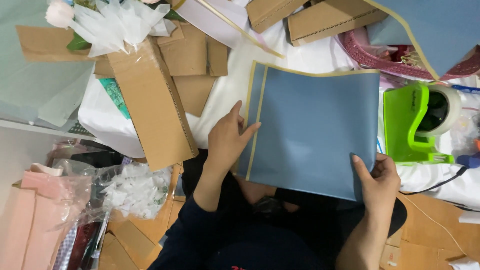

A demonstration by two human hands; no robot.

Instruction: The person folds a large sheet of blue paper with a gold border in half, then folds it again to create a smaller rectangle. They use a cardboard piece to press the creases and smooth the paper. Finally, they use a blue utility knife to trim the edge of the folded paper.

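My left hand (227,142) lies flat, fingers spread, on the nine o'clock edge of the blue sheet (315,127), pressing its gold-striped border. My right hand (379,182) is closed on the five o'clock corner, thumb on top, the other fingers hidden beneath. The sheet's near edge covers my lap. At three o'clock stands a green tape dispenser (412,122). At one o'clock a pink basket (362,50) is half covered by another blue sheet (435,27); its contents are perhaps ribbon. Cardboard pieces (155,105) lie at ten o'clock.
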